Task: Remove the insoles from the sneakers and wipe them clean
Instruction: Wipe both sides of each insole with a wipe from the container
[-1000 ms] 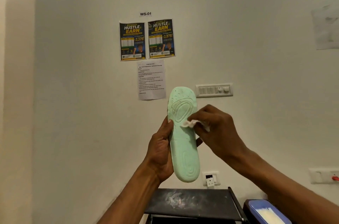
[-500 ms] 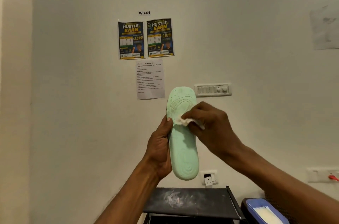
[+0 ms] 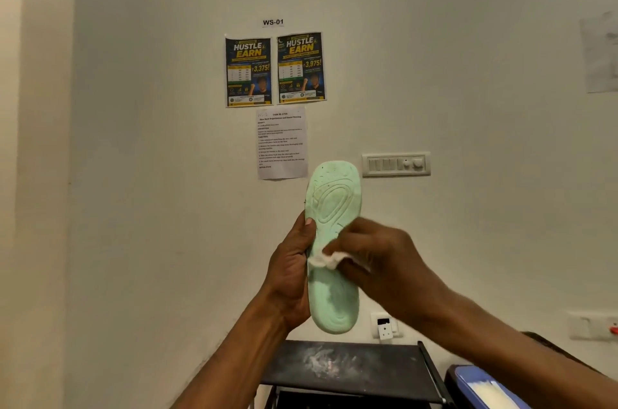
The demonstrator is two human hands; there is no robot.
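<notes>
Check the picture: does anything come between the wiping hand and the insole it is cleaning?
Only the white wipe, pinched in the right hand and pressed against the insole. The left hand grips the insole's edge, clear of it.

Insole (image 3: 334,274): pale mint green throughout, with concentric oval ridges embossed on its upper half and curved ridges at the lower end. Wipe (image 3: 326,258): white. Wall (image 3: 150,174): off-white, unpatterned. Two posters (image 3: 274,70), far centre: dark navy ground, yellow and white lettering, yellow bands. Printed sheet (image 3: 282,142) below them: white with black text. Switch plate (image 3: 396,164), right of it: white. Shelf top (image 3: 351,365), near: black, smeared with whitish marks. Container (image 3: 468,382), near right: blue rim, cream-white contents.
</notes>
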